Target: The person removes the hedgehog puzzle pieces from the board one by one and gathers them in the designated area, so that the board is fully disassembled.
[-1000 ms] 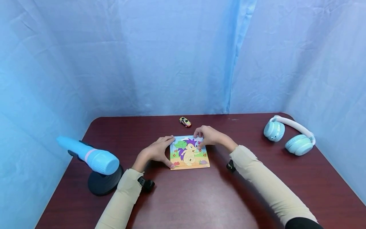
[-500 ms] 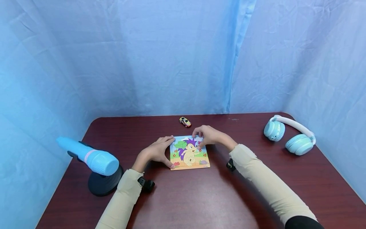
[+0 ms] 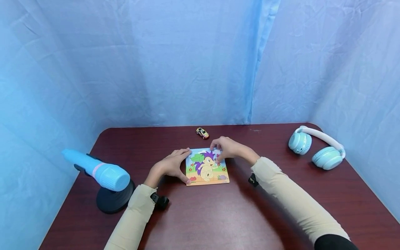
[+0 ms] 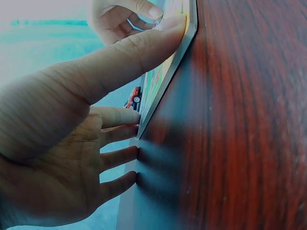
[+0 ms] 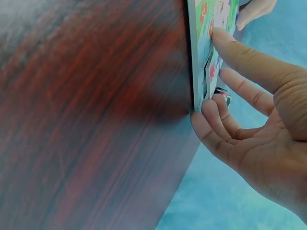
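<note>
A square jigsaw puzzle board (image 3: 208,181) with a purple-spined hedgehog picture lies flat on the table. My left hand (image 3: 171,165) rests along its left side, with the thumb on the lower left corner. In the left wrist view, the other fingers (image 4: 117,116) stretch out nearly straight toward the far corner. My right hand (image 3: 230,148) is at the upper right corner, its thumb on the picture and its fingers curled at the far edge. Between them it pinches a puzzle piece (image 5: 210,76), which sits slightly raised and tilted in the right wrist view. The hand hides part of that corner in the head view.
A small toy car (image 3: 202,133) stands behind the board. Light blue headphones (image 3: 326,158) lie at the right. On the left, a blue microphone (image 3: 109,174) sits on a black round stand (image 3: 113,201). Blue curtains (image 3: 187,62) surround the dark wooden table (image 3: 200,215).
My right fingers have shifted very slightly left along the board's far edge since one second ago. The left hand and the board keep their places.
</note>
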Available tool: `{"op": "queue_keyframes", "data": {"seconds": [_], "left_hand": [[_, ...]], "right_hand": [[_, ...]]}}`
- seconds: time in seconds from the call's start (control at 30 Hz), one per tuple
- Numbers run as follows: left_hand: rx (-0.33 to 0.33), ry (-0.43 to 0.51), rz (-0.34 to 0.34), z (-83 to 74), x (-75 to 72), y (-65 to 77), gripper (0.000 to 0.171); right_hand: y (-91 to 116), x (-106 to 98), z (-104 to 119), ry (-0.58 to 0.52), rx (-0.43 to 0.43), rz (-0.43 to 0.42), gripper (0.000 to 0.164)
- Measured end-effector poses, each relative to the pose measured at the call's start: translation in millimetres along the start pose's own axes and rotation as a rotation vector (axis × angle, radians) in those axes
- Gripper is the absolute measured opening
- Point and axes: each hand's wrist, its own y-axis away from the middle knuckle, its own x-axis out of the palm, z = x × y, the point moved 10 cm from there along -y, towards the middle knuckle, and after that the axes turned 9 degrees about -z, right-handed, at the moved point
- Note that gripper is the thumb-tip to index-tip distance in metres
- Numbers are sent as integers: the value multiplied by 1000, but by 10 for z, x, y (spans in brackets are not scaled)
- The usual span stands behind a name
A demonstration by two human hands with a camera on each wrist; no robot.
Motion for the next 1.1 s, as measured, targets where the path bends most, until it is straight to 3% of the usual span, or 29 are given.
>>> {"op": "queue_keyframes", "data": {"seconds": [0.2,0.6,0.93,1.1], "left_hand": [[-4,-2,-2,-2,2,-1,116],[9,-2,-1,6,-7,-1,116],[2,0,4,18,0,-2,117],[0,2,2,14,-1,2,117]], "right_hand": [[21,-9,37,27,-18,9,50],[63,-40,104,62,-47,24,40],[96,-52,89,116,-92,-48,45],[124,-101,90,165,-159,-120,47]]}}
